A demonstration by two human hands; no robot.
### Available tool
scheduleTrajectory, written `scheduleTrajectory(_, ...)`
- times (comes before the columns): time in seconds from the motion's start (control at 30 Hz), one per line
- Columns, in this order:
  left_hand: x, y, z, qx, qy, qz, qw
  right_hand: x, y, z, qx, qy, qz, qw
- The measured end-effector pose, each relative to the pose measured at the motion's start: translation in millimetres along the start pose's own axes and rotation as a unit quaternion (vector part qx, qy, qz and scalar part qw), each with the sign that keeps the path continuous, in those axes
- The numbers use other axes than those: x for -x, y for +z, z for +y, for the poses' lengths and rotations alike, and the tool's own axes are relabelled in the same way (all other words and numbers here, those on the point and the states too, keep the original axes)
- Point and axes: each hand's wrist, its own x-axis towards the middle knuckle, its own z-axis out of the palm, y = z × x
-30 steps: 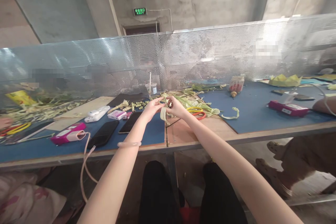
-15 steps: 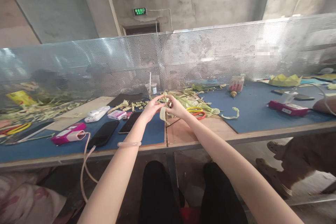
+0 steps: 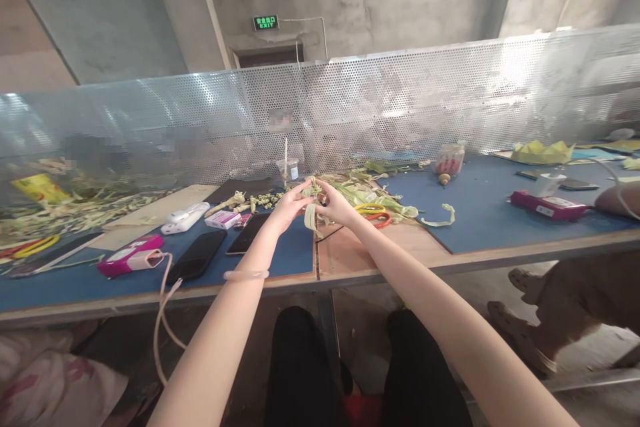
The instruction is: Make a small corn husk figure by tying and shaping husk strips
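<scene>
Pinching a pale strip (image 3: 311,219) between them, the left hand (image 3: 291,203) and right hand (image 3: 334,205) that I watch from afar nearly meet. The strip's upper part lies among the fingertips, and the rest hangs just below them in a flat curl. I see each thumb bowed toward its fingers, almost closed on the strip, though the exact contact is too small for me to make out. The strip looks thin, papery and ribbon-like. Just beyond and to the right lie husks (image 3: 357,190), crumpled and pale green, with scissors (image 3: 382,220) near them showing smooth orange and yellow loops. Left of the hands I have small, knobbly knots (image 3: 265,201) and a flat, dark phone (image 3: 249,233). Farther back, a clear cup (image 3: 291,169) stands before a shiny perforated panel (image 3: 360,100).
</scene>
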Motion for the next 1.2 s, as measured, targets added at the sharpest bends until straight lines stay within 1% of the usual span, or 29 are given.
scheduleTrajectory(0.17, -0.9, 0.0, -1.0, 0.027, -0.001, 0.009, 1.0, 0.4, -1.1, -2.6, -0.025, 0.001, 0.014, 1.0)
scheduleTrajectory(0.27, -2.9, -1.1, -4.0, 0.055, 0.004, 0.003, 0.998, 0.2, -0.4, -2.8, -0.048, 0.001, 0.023, 0.999)
scheduleTrajectory(0.47, -5.7, -4.0, -6.6, 0.106, 0.002, -0.017, 0.994, 1.1, -3.4, -9.8, -0.147, 0.029, -0.007, 0.989)
scheduleTrajectory(0.63, -4.7, -4.2, -3.9, 0.146, -0.017, -0.028, 0.989, 0.5, -9.0, -17.3, -0.201, 0.035, 0.006, 0.979)
scheduleTrajectory(0.73, -4.7, -4.1, -3.5, 0.151, -0.012, -0.037, 0.988, -0.2, -9.8, -18.9, -0.235, 0.064, 0.01, 0.97)
scheduleTrajectory(0.87, -5.8, -3.9, -4.8, 0.151, -0.002, -0.033, 0.988, -0.4, -9.7, -20.8, -0.261, 0.107, 0.028, 0.959)
scheduleTrajectory(1.0, -6.2, -3.3, -5.5, 0.16, 0.014, -0.032, 0.986, -0.3, -9.6, -20.4, -0.286, 0.094, 0.023, 0.953)
scheduleTrajectory(1.1, -5.1, -2.5, -4.6, 0.167, 0.019, -0.034, 0.985, -0.4, -9.2, -18.2, -0.273, 0.077, 0.025, 0.959)
scheduleTrajectory(1.2, -4.0, -1.8, -3.5, 0.172, 0.01, -0.034, 0.984, -0.6, -8.5, -16.1, -0.265, 0.07, 0.028, 0.961)
